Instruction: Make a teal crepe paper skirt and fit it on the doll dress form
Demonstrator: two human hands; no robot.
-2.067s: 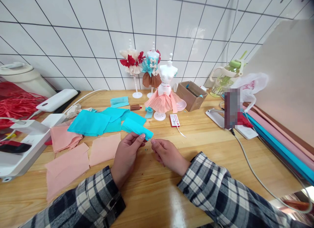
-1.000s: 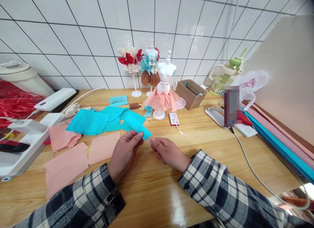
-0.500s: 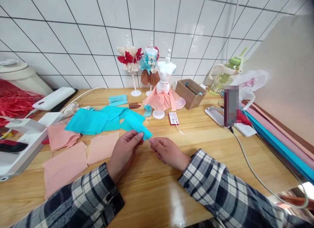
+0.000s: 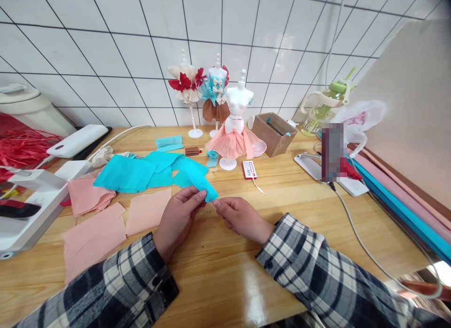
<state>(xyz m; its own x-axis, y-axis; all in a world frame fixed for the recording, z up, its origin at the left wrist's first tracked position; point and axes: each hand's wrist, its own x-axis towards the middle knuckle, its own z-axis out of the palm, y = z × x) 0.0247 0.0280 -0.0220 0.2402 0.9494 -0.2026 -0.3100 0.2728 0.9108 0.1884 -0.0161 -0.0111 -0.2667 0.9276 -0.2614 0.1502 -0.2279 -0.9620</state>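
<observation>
A strip of bright blue paper (image 4: 198,178) is being held just above the tabletop (image 4: 211,281), in front of the wearer and close to the middle of the view. Its long axis is running at a slant, from the far left down to the near right. The left hand (image 4: 179,216) is pinching it close to the near end, thumb on top, so the strip is extending forward from the thumb, with a short tip sticking out to the right.

That tip is pointing toward the right hand (image 4: 244,218), whose thumb and forefinger are closing together right at it. The left hand is the nearer one to the strip's body; the right is meeting only its end. Whether the right fingertips are gripping paper or something fine is too small to tell.

Beyond the strip, its far end is overlapping loose blue sheets (image 4: 124,174) in this view; contact is unclear. Pink sheets (image 4: 148,212) are lying to the left of the left hand. Farther back, a white dress form (image 4: 239,100) is standing upright in a pink skirt (image 4: 232,143), and a small red-and-white packet (image 4: 248,170) is lying to its right, nearer the wearer.
</observation>
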